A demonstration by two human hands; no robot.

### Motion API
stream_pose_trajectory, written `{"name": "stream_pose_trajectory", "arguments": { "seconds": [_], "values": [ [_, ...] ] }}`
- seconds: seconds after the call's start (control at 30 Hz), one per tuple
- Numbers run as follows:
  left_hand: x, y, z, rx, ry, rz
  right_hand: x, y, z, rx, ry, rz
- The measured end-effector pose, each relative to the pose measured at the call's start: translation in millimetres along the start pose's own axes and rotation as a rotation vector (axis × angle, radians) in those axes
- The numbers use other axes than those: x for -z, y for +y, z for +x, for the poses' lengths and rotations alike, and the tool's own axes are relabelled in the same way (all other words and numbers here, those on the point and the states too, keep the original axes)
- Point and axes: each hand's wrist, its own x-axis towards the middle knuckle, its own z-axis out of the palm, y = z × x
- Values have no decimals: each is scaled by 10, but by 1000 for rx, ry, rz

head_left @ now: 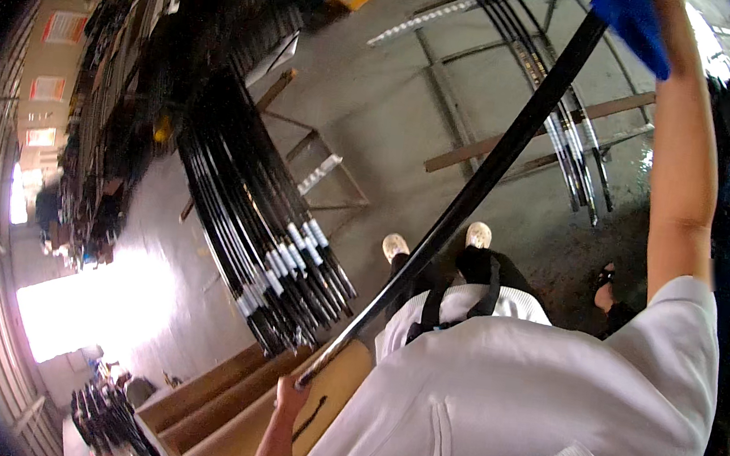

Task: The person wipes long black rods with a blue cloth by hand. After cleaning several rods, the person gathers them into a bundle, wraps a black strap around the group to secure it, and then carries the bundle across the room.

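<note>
Black tube [489,166] slants across the person, its lower end closed in the grip of the left hand [291,391], apparently for steadiness. Its upper stretch meets blue cloth [631,29]; the right hand is hidden there, so I cannot tell its grip. Beyond, slim rods [564,138] overhang a rack's brown edge bar [473,150], presumably to stay raised.

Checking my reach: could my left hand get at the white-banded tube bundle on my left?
Probably not as things stand: your left hand holds the long black tube, though the white-banded tube bundle looks close.
</note>
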Motion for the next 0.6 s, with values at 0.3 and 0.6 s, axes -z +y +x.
{"name": "stream_pose_trajectory", "arguments": {
  "seconds": [0.3, 0.6],
  "values": [
    [-98, 2491, 1003, -335, -45, -488, -1819, 58, -509, -613, 486, 388],
    [370, 3726, 1344, -822, -311, -276, -2454, 538, -2306, -731, -248, 294]
  ]
}}
